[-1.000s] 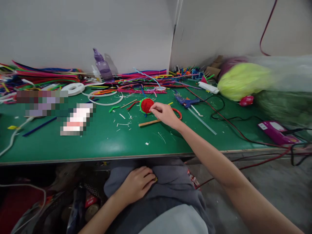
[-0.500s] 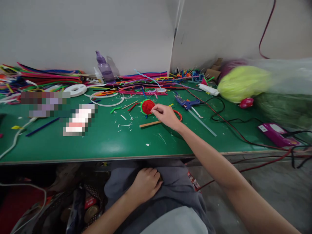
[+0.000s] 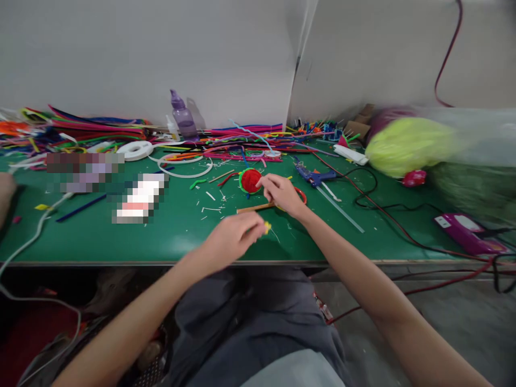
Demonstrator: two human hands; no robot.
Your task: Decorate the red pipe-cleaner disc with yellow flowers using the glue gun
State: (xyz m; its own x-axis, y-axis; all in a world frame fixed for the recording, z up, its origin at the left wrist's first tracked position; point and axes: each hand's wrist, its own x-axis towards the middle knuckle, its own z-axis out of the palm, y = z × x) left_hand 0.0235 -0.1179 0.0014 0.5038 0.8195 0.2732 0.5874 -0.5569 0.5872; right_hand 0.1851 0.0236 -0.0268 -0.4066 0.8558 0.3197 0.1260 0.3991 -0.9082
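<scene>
My left hand (image 3: pixel 231 241) hovers over the front of the green table, fingers closed on a small yellow piece (image 3: pixel 267 228) whose kind is too small and blurred to tell. My right hand (image 3: pixel 281 193) is pinched at the right edge of a red fuzzy disc (image 3: pixel 250 181) with a green rim, apparently made of pipe cleaners. Beneath that hand lies a flat wooden stick (image 3: pixel 253 208). An orange-red loop (image 3: pixel 301 194) shows just behind the wrist, partly hidden. Green and red pipe-cleaner bits lie left of the disc.
A blue glue gun (image 3: pixel 314 176) with a clear glue stick (image 3: pixel 342 210) rests to the right. Bundled pipe cleaners (image 3: pixel 121 129) and a purple bottle (image 3: pixel 184 119) line the wall. Right are plastic bags (image 3: pixel 411 145) and a purple power strip (image 3: pixel 470 234). Someone's blurred hand (image 3: pixel 5 194) shows far left.
My left hand has risen from my lap to above the table, with the yellow piece now visible in its fingers. My right hand stays at the disc. The view has shifted slightly.
</scene>
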